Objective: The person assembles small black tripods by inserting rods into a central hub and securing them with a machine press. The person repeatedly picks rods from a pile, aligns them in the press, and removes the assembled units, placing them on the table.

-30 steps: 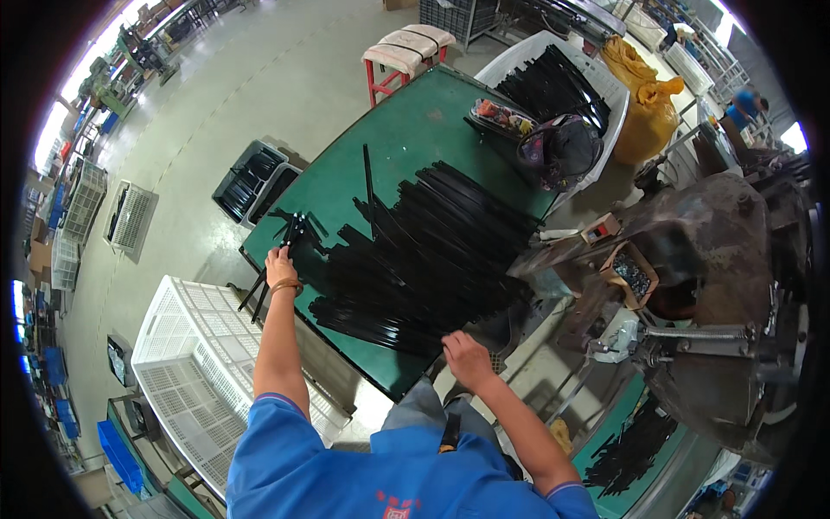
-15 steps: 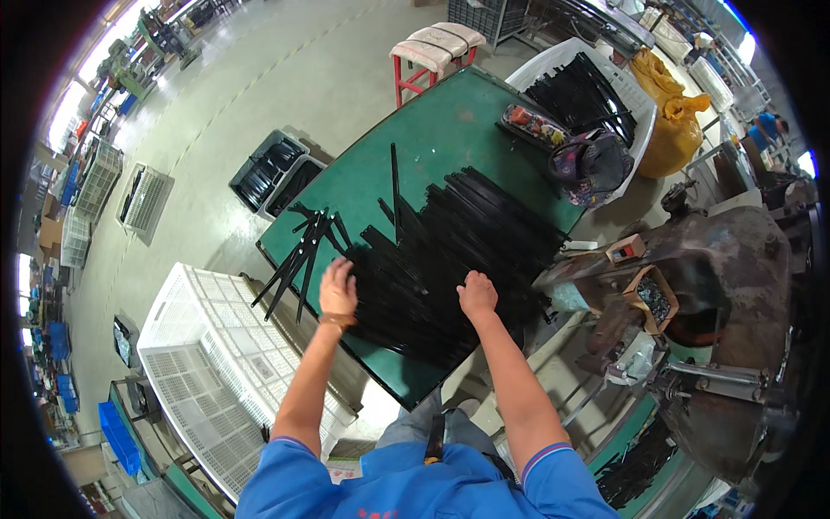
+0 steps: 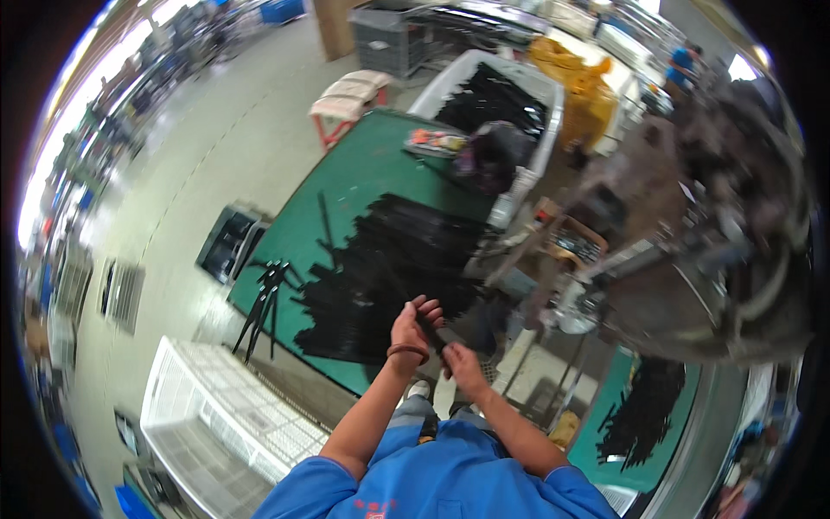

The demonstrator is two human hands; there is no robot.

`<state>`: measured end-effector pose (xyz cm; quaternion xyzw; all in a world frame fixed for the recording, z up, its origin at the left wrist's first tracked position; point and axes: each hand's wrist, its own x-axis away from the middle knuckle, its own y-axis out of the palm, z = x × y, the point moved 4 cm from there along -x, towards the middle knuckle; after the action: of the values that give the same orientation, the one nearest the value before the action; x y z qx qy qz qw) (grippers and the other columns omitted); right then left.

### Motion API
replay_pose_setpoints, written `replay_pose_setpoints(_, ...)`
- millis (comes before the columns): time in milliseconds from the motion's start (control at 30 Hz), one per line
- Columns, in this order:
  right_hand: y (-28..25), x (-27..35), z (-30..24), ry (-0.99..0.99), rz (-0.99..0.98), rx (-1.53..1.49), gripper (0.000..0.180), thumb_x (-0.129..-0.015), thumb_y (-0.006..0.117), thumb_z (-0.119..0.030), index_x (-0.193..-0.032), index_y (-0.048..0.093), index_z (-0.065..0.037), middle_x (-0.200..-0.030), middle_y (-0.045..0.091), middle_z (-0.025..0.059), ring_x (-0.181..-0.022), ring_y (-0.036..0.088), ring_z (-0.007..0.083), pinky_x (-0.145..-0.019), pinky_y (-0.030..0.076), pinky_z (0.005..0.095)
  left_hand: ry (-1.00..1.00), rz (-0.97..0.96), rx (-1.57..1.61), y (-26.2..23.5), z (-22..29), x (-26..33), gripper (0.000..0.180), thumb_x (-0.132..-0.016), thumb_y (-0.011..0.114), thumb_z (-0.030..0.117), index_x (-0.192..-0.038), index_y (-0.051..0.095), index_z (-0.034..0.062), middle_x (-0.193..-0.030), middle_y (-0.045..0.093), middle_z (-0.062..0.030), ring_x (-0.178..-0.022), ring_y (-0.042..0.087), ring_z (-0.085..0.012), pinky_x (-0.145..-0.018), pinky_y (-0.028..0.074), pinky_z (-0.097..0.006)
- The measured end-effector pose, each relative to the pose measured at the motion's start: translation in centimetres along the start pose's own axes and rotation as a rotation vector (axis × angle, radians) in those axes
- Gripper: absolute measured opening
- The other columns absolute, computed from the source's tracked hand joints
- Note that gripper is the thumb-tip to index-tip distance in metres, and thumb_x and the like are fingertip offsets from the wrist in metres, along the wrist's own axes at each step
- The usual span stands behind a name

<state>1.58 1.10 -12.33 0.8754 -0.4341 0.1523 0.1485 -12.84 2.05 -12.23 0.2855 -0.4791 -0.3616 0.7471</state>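
Note:
My left hand (image 3: 413,327), with a brown band at its wrist, curls around a dark flat strip (image 3: 430,334) just off the near edge of the pile. Lower and to the right, my right hand (image 3: 465,370) pinches the near end of the same strip. Beyond both hands, a thick pile of long black strips (image 3: 380,259) covers much of the green table (image 3: 341,173). A smaller bunch of black strips (image 3: 264,303) lies crosswise at the table's left edge, its ends sticking out past it. Motion blurs the strip's details.
White plastic crates (image 3: 207,406) stand at the lower left. A large, dark, dirty machine (image 3: 692,251) fills the right, with a small box of metal parts (image 3: 577,240) beside it. A white tub (image 3: 553,108) of black strips stands behind the table. More strips (image 3: 644,415) lie lower right.
My view has swung to the right, toward the machine. My hands have left the pile's top and come together at its near edge, now with a black strip between them.

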Motion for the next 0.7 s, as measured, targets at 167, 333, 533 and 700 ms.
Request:
replay_pose_setpoints(167,-5.6,10.9,-1.3,-0.06,-0.139,0.17,0.03,-0.096,0.048,-0.027,-0.107,0.058,-0.002,-0.085,0.064,0.006,-0.07,0.059,0.0113,-0.065,0.048,0.0267,-0.147,-0.062,-0.175,3.2,-5.8,3.7,0.031,-0.094,0.05,0.029,-0.119,0.05,0.0102,-0.075,0.05,0.0032,-0.052,0.037,-0.0053,-0.045,0.033,-0.02)
replay_pose_setpoints(333,-24.0,15.7,-1.0,-0.35,0.409,0.584,0.019,-0.086,0.057,-0.016,-0.1,0.06,-0.004,-0.085,0.063,0.0143,-0.079,0.062,0.0308,-0.07,0.049,0.0392,-0.122,0.016,-0.492,2.9,-8.8,6.6,0.029,-0.092,0.055,0.025,-0.119,0.051,0.0143,-0.077,0.051,0.002,-0.053,0.044,-0.0063,-0.043,0.036,-0.02)
replay_pose_setpoints(533,-52.3,17.5,-8.4,-0.386,1.286,1.013,0.015,-0.078,0.051,-0.002,-0.089,0.062,-0.004,-0.088,0.062,0.0183,-0.083,0.061,0.0365,-0.073,0.05,0.0438,-0.086,0.062,-0.655,1.5,-10.8,9.8,0.025,-0.092,0.054,0.023,-0.115,0.053,0.0147,-0.078,0.056,-0.0003,-0.056,0.05,-0.0082,-0.042,0.039,-0.021)
replay_pose_setpoints(700,-65.7,8.7,-9.0,0.09,1.128,1.116,0.024,-0.083,0.047,-0.008,-0.103,0.06,-0.007,-0.105,0.06,0.0167,-0.097,0.061,0.0318,-0.081,0.051,0.0414,0.001,0.262,-0.583,0.1,-9.8,13.8,0.022,-0.09,0.054,0.02,-0.112,0.055,0.0202,-0.077,0.055,0.0031,-0.059,0.053,-0.0091,-0.044,0.043,-0.024)
